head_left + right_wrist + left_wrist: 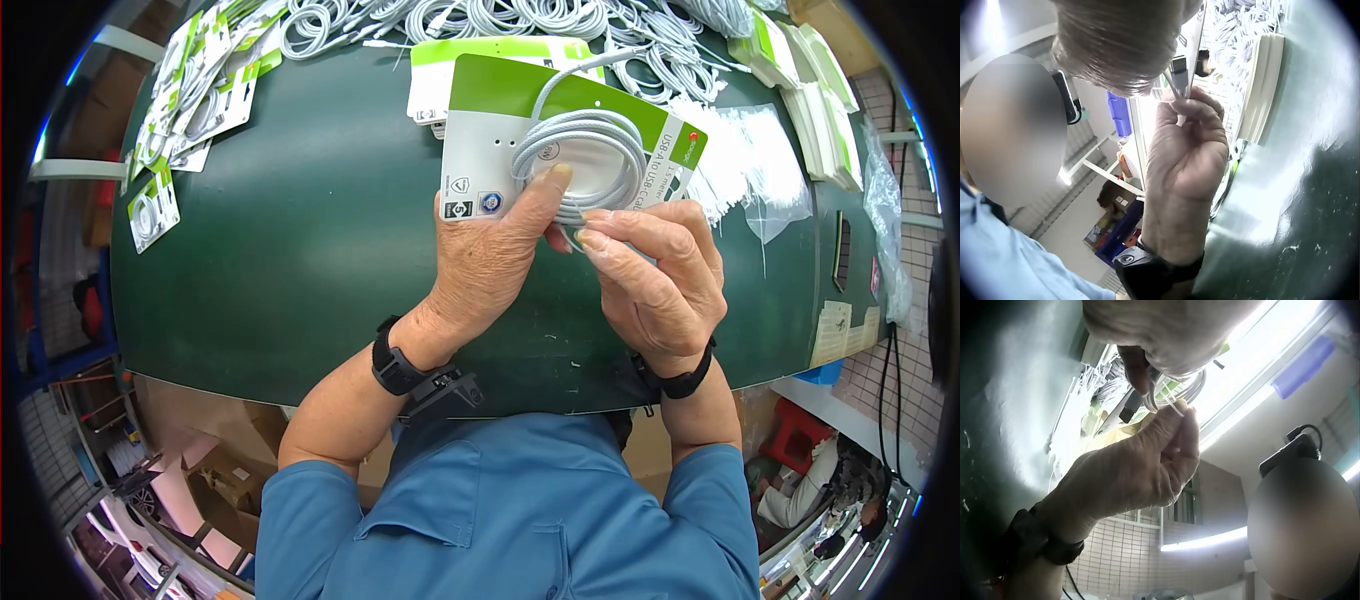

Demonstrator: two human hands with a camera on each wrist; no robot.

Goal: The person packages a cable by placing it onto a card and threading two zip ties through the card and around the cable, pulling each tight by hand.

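A coiled grey cable (pixel 628 150) lies against a green and white card (pixel 480 130) held up over the table. The left hand (pixel 490 250) grips card and coil, thumb on top of the coil. At the coil's lower edge the right hand (pixel 668 275) pinches a thin white tie between thumb and fingertips. In the left wrist view the tie (pixel 1174 407) sticks out from the right hand's (pixel 1141 459) pinch, beside a dark cable plug (pixel 1127 414). The right wrist view shows the grey plug (pixel 1179 78) just above the right hand's (pixel 1188 144) fingers.
More cards (pixel 430 85) lie behind the held one. Coiled cables (pixel 490 15) heap along the far edge, packed cards with cables (pixel 200 100) lie at the left. A bag of white ties (pixel 765 165) and stacked cards (pixel 825 130) sit at the right of the green table (pixel 270 260).
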